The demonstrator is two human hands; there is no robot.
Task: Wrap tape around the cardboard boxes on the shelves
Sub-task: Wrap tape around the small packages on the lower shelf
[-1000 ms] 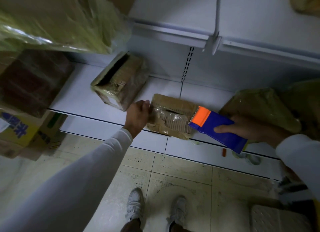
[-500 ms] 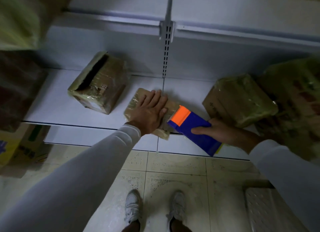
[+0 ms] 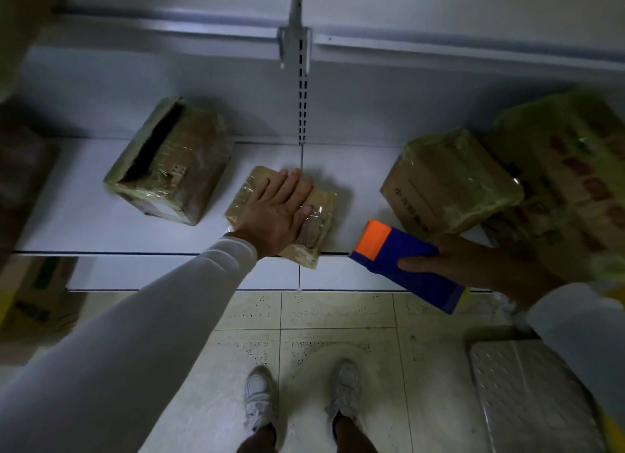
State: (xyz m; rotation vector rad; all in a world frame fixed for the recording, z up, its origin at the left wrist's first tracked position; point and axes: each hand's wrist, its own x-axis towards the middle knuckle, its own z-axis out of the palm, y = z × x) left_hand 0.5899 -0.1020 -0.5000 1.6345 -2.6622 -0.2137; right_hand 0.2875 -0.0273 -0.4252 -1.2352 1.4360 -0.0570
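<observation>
The left hand (image 3: 277, 212) lies flat, fingers spread, on the small flat cardboard box (image 3: 287, 215) at the shelf's (image 3: 84, 222) front edge; it looks already taped. The right hand (image 3: 473, 266), fingers wrapped, holds the blue-and-orange tape dispenser (image 3: 402, 263) apart from it. Neighbouring boxes look wrapped too. White metal shelving, tiled floor (image 3: 338, 317), dim light.

Faint printed characters on right cardboard box (image 3: 439, 195), too blurred to read; no other legible txt.
</observation>
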